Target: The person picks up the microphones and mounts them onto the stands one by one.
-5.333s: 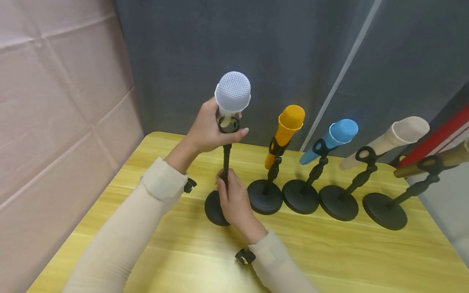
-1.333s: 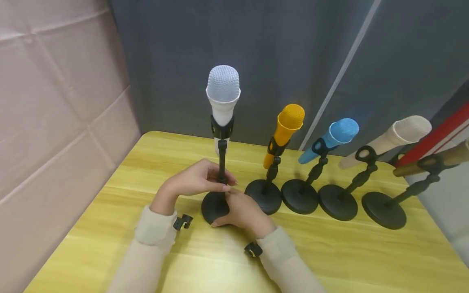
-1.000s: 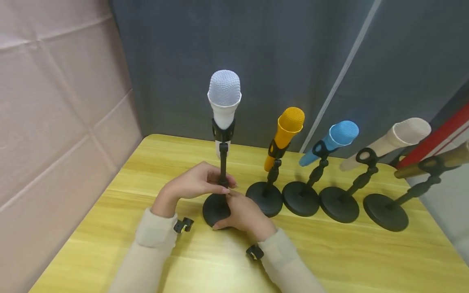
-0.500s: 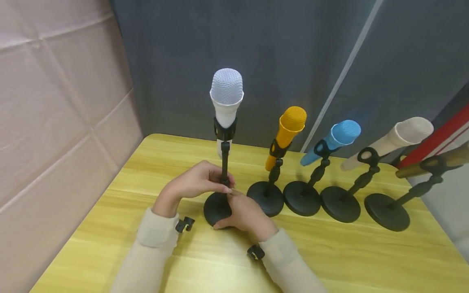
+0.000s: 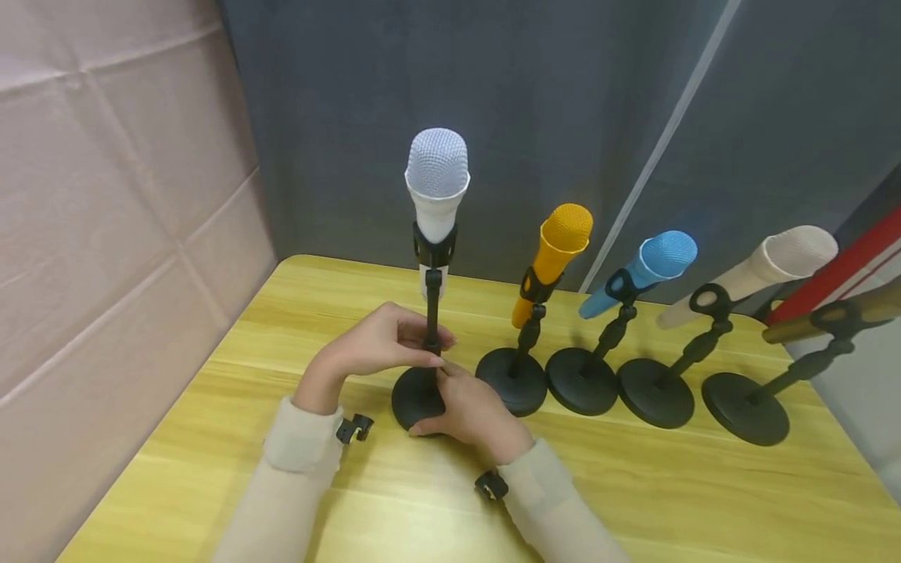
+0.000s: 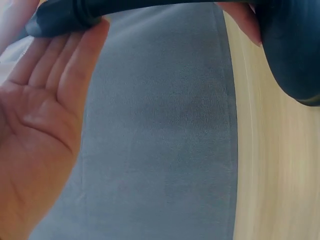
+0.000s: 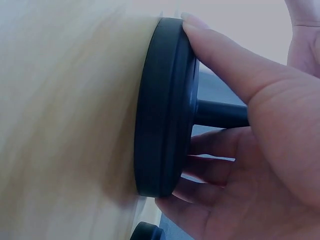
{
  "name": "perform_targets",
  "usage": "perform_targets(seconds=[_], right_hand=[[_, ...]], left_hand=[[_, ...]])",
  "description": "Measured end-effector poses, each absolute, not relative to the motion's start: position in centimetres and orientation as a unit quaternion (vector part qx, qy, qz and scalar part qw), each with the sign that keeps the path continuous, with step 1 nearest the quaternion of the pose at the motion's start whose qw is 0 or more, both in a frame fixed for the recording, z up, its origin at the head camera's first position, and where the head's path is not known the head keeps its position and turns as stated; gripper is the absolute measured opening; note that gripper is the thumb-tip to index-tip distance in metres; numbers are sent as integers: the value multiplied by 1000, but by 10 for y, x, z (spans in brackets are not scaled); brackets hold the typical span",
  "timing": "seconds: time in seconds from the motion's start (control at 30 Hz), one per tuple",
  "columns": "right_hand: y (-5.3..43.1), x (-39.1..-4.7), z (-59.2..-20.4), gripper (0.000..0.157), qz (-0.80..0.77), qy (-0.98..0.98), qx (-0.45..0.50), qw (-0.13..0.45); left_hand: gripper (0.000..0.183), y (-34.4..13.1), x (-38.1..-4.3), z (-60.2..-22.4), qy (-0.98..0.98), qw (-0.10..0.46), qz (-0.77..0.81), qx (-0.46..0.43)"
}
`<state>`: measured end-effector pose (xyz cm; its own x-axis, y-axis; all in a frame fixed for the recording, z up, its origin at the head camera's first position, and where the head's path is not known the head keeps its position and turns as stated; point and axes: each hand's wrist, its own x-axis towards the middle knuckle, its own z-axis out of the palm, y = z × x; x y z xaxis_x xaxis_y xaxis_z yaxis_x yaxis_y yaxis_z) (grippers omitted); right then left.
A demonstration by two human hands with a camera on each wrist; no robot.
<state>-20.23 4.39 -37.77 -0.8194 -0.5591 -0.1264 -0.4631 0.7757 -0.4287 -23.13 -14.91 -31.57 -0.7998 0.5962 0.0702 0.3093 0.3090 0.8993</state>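
A white microphone (image 5: 437, 168) sits in the clip of a black desk microphone stand (image 5: 432, 301), its mesh head up. My left hand (image 5: 373, 344) grips the lower pole of this stand. In the left wrist view its fingers lie along the pole's thicker collar (image 6: 60, 17), with the thumb on the opposite side. Lower down, my right hand (image 5: 472, 407) holds the round base (image 5: 414, 397) from the right. The right wrist view shows its thumb on one side of the base rim (image 7: 155, 110) and the fingers on the other, with the base on the tabletop.
To the right stands a row of similar stands with an orange microphone (image 5: 561, 234), a blue one (image 5: 660, 258), a beige one (image 5: 781, 254) and a brown one (image 5: 869, 306). A grey cloth (image 5: 493, 94) hangs behind the yellow wooden table (image 5: 633, 500); a pinkish wall (image 5: 120, 234) flanks it.
Since the oldest frame, my left hand has gone from the clip down to the lower pole, and my right hand from pole to base. The white microphone stands more upright. Little differs over the last second.
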Motion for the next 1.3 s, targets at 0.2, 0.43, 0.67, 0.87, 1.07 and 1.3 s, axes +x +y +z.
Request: perform_targets(seconds=[0.2,0.43,0.67,0.87,1.07,1.3], right_hand=[[44,-203,-377,109,-194,933,-271,133],[43,-204,-375,110,-185,935,-272,132],[44,-204,-375,110,-186,934,-275,130],[44,-204,-376,108,-186,934,-272,134],[44,-204,-377,107,-185,935,-268,140],[44,-203,-377,108,-190,935,-263,143]], left_hand=[[30,-155,-234,-318,775,153,536,299],[27,-155,-233,-316,778,145,537,292],[25,-155,-235,-316,784,148,536,278],[24,-153,-236,-318,793,142,527,270],[24,-152,-236,-319,798,138,524,263],[24,-150,-236,-318,800,139,527,250]])
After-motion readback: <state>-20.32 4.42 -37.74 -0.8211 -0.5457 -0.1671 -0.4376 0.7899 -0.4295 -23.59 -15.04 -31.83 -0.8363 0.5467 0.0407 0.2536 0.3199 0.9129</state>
